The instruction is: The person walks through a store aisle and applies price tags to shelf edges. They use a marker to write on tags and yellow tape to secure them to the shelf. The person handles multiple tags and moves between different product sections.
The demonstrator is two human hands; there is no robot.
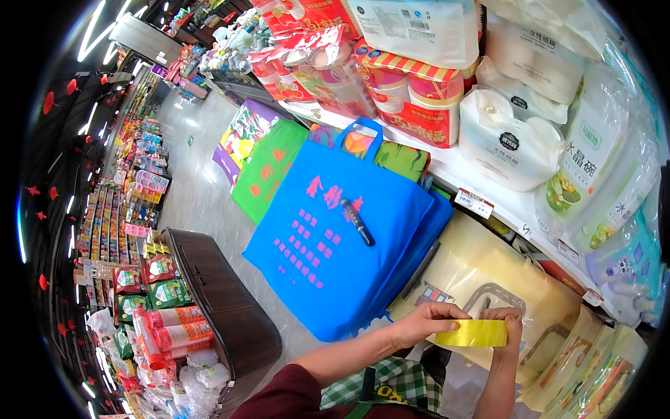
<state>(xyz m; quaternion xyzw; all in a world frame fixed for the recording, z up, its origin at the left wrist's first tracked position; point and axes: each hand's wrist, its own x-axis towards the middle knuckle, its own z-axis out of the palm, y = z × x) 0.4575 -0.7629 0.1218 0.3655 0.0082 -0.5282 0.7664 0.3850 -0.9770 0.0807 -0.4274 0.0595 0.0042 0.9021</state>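
Note:
Both my hands are on a roll of yellow adhesive tape (473, 335), held just in front of my body. The fingers of my left hand (425, 322) pinch its left side and upper edge. My right hand (512, 324) grips the opposite side, thumb near the rim. Whether an end of the tape is lifted cannot be seen. Beyond my hands, a blue non-woven bag (324, 220) with printed writing lies over other stacked bags. A black marker pen (358, 222) rests on top of it.
Along the right runs a white shelf (445, 175) with packs of paper bowls (510, 139) and paper cups (413, 94). Rolled mats in plastic (476, 267) stand below it. A dark wooden display counter (225, 293) is on the left, carrying packaged goods. A green bag (267, 167) leans behind the blue one.

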